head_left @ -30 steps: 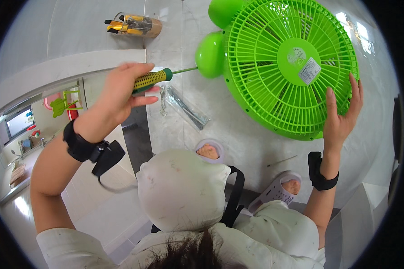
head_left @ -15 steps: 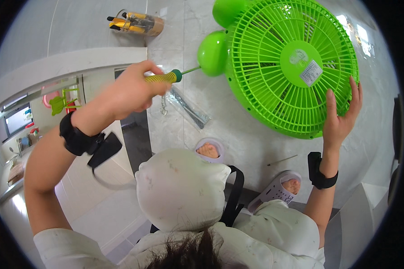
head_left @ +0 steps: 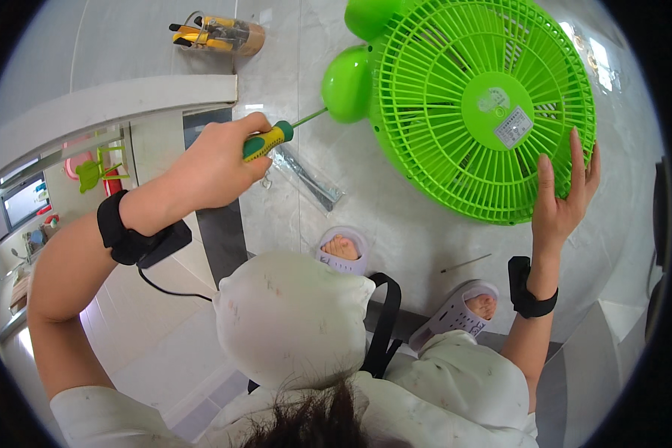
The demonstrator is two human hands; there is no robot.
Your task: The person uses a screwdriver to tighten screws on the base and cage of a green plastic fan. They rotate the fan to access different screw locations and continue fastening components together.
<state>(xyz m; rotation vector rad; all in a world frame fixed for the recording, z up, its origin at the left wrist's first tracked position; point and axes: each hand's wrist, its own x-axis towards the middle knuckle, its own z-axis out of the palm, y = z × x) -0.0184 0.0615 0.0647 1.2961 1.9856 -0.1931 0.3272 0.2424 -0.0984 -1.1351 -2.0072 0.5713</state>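
Note:
My left hand [head_left: 220,162] is wrapped round the green-and-yellow handle of a screwdriver [head_left: 275,140]. Its thin shaft points right, and the tip meets the edge of a rounded green knob-like part [head_left: 347,84] on the fan's left side; what the tip sits in is hidden. The bright green fan [head_left: 455,179] lies on the floor, its round slatted grille and labelled hub facing up. My right hand [head_left: 564,198], fingers spread, rests on the grille's lower right rim.
A clear container of yellow-handled tools [head_left: 231,36] lies at the upper left. A plastic bag with dark strips [head_left: 310,179] lies below the screwdriver. A thin rod [head_left: 465,263] is on the tiles near my slippers [head_left: 455,313]. A pale ledge [head_left: 149,95] runs at left.
The screwdriver handle has turned in my left hand, showing a different side. The whole view has shifted slightly; my right hand stays on the fan's rim.

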